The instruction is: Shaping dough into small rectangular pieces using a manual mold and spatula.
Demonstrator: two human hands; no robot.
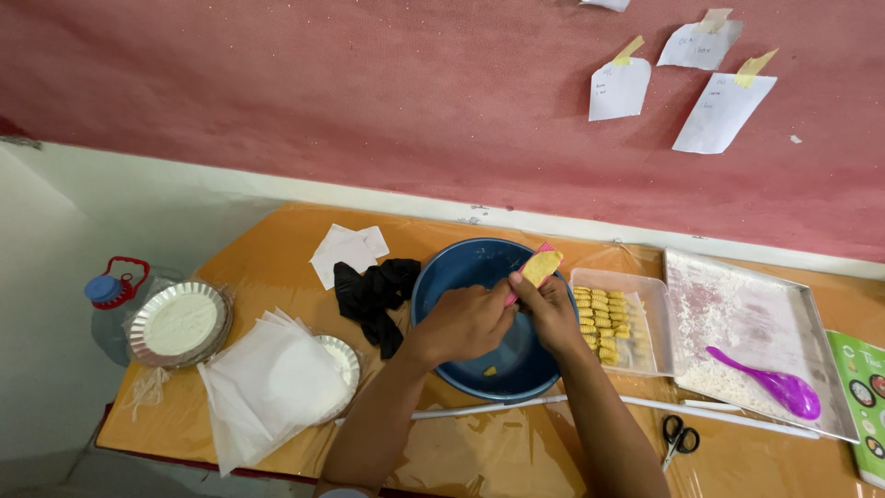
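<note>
Head camera is looking down at an orange table (277,267) against a red wall. At the left, a foil dish of flour (178,323) is sitting beside a stack of white paper sheets (267,383) and a black cloth (373,295). Over a blue bowl (461,263), the left hand (464,323) is curling its fingers closed around a pink comb (527,274), while the right hand (551,309) is pinching yellow dough (541,266) against it. Rightward, ridged dough pieces (602,323) are filling a clear container, then a floured tray (747,314) is holding a purple spoon (770,383).

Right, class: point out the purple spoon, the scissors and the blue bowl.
purple spoon (791,391), head view, on its scoop.
scissors (680,435), head view, at the black handles.
blue bowl (439,267), head view, on its left rim.
</note>
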